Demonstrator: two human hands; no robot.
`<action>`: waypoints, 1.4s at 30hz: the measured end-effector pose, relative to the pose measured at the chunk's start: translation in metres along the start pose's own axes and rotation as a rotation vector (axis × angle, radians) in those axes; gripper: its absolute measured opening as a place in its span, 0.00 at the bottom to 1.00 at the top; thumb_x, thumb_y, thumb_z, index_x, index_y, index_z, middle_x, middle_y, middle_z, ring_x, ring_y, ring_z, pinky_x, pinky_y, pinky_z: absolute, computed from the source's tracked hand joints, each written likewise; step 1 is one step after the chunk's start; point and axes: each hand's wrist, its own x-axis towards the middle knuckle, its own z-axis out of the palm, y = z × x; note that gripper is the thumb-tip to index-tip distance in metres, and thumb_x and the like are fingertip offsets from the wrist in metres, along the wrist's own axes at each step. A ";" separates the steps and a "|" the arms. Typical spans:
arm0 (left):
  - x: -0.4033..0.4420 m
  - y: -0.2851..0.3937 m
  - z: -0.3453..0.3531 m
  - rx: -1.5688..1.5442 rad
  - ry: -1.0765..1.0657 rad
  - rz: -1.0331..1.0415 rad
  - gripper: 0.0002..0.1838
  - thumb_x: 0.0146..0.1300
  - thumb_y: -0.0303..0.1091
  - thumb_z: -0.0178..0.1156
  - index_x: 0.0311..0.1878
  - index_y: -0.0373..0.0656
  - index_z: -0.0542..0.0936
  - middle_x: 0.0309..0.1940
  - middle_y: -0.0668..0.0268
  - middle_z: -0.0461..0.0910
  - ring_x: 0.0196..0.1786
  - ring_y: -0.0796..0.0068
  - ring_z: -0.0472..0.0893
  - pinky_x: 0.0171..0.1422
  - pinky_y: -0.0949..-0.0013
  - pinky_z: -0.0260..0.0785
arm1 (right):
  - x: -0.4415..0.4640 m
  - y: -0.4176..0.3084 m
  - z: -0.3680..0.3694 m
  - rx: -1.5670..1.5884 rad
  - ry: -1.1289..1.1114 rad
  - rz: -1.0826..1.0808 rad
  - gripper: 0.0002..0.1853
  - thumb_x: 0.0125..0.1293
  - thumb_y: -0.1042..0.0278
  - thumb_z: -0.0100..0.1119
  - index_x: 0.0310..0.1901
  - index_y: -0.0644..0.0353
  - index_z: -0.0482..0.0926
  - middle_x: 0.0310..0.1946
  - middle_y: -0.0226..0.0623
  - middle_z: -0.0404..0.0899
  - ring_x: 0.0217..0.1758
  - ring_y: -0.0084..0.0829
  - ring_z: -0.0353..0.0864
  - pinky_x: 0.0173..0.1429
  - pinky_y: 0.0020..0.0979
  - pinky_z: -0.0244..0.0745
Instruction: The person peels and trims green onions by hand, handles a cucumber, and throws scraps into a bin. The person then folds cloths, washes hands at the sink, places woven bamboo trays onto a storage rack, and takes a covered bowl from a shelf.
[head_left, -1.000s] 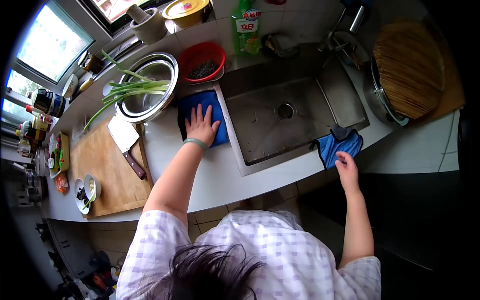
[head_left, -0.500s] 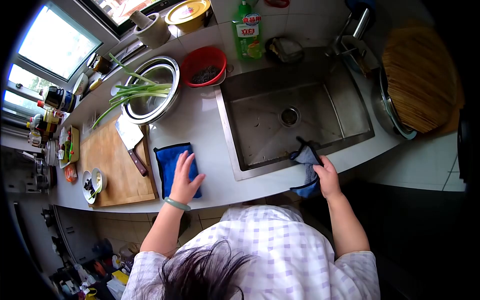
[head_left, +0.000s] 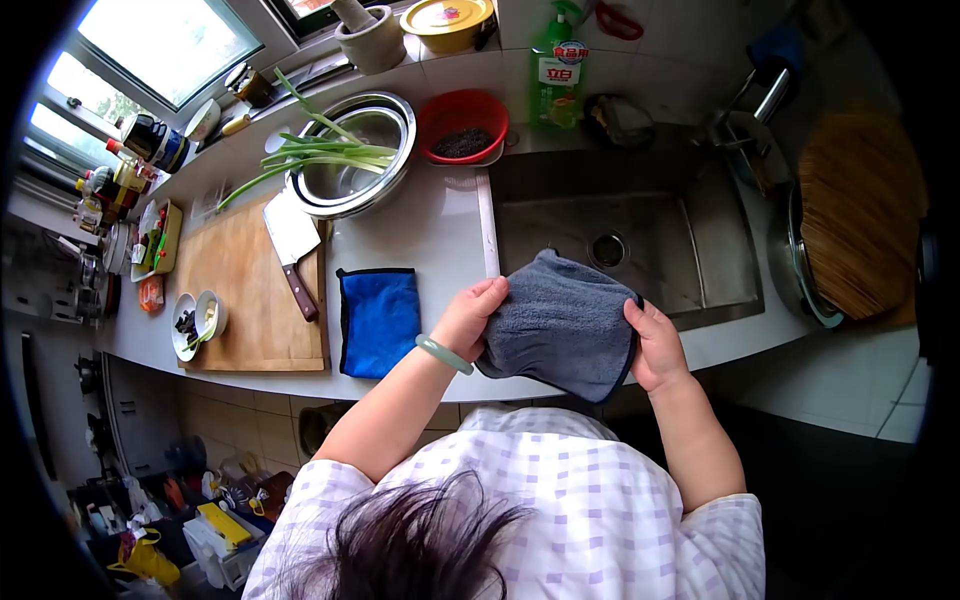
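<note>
A grey cloth (head_left: 565, 325) with dark edging is stretched between my two hands, over the front rim of the sink. My left hand (head_left: 478, 312), below a pale green bangle, pinches its left edge. At the cloth's right edge, my right hand (head_left: 656, 345) grips it with the thumb on top. A blue cloth (head_left: 380, 322) lies folded flat on the counter, to the left of my left hand and apart from it. The steel sink (head_left: 720, 245) is partly hidden behind the grey cloth; its drain shows.
On the wooden cutting board (head_left: 215, 275) lie a cleaver (head_left: 293, 240) and small white bowls (head_left: 207, 318). Spring onions (head_left: 335, 155) rest across steel bowls (head_left: 410, 150). Behind stand a red basin (head_left: 432, 115) and a green soap bottle (head_left: 555, 75). A wooden lid (head_left: 860, 215) is at right.
My left hand has left the blue cloth and moved right to take the grey cloth. The grey cloth, bunched in my right hand before, is now spread out. The view has shifted.
</note>
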 end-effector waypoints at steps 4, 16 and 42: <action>-0.016 -0.010 -0.019 0.091 -0.117 -0.183 0.22 0.62 0.39 0.53 0.59 0.46 0.64 0.46 0.63 0.74 0.47 0.74 0.74 0.52 0.69 0.67 | 0.014 0.010 -0.012 -0.015 -0.002 -0.088 0.12 0.65 0.66 0.48 0.46 0.62 0.73 0.43 0.35 0.76 0.46 0.27 0.74 0.55 0.30 0.66; -0.060 -0.007 -0.049 -0.250 -0.021 0.285 0.18 0.59 0.23 0.52 0.55 0.39 0.71 0.40 0.70 0.76 0.45 0.76 0.74 0.53 0.71 0.66 | 0.007 0.008 0.008 -0.415 -0.210 -0.203 0.33 0.55 0.82 0.52 0.63 0.62 0.54 0.54 0.41 0.65 0.57 0.30 0.65 0.62 0.28 0.58; -0.056 -0.020 -0.067 -0.087 0.467 0.547 0.06 0.64 0.32 0.50 0.39 0.40 0.71 0.32 0.69 0.75 0.32 0.82 0.72 0.40 0.76 0.67 | 0.048 0.075 0.026 -0.316 0.144 -0.342 0.07 0.67 0.66 0.45 0.39 0.60 0.69 0.31 0.24 0.68 0.35 0.16 0.63 0.44 0.19 0.60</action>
